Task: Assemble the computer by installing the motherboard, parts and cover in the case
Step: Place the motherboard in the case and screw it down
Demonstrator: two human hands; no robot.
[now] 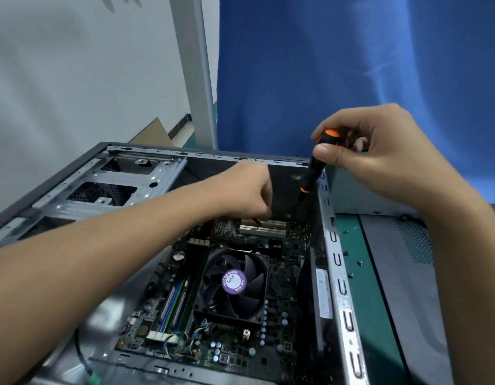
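Presently: motherboard screw being driven, beyond the fan.

Green motherboard (285, 276) lies seated in the open grey steel case (338, 262), surrounding the black cooler fan with purple label (235, 282). Right hand (379, 151) has its fingers clamped on the black-and-orange screwdriver (314, 168), whose shaft descends beyond and right of the fan; the tip is hidden. Left hand (246, 187) reaches in beyond the fan, fingers curled down; whether they pinch anything cannot be told. Recommended: hold the driver square to the screw, press lightly, tighten snug only. A slip would likely score the board.
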